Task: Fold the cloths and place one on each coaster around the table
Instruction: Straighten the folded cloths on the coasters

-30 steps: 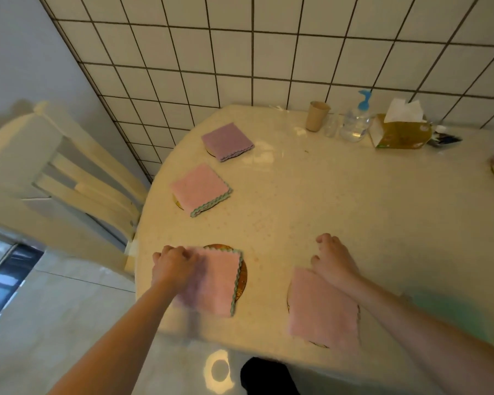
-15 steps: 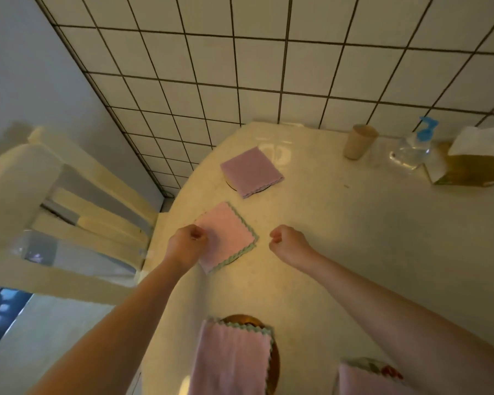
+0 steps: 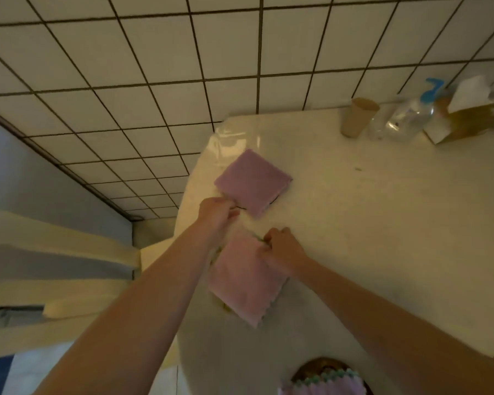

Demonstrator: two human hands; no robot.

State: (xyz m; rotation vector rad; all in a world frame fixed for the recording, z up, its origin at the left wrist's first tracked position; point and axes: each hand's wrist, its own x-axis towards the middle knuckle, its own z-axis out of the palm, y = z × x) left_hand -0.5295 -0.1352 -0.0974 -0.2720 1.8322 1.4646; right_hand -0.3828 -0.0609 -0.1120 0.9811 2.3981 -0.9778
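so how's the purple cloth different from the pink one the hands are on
The purple cloth is lilac and lies farther up the table; the pink cloth is pale pink and nearer. The right hand pinches the pink cloth's top edge, while the left hand is at the purple cloth's near corner. The pink cloth shows a zigzag trim; none shows on the purple. Both are folded squares lying flat.
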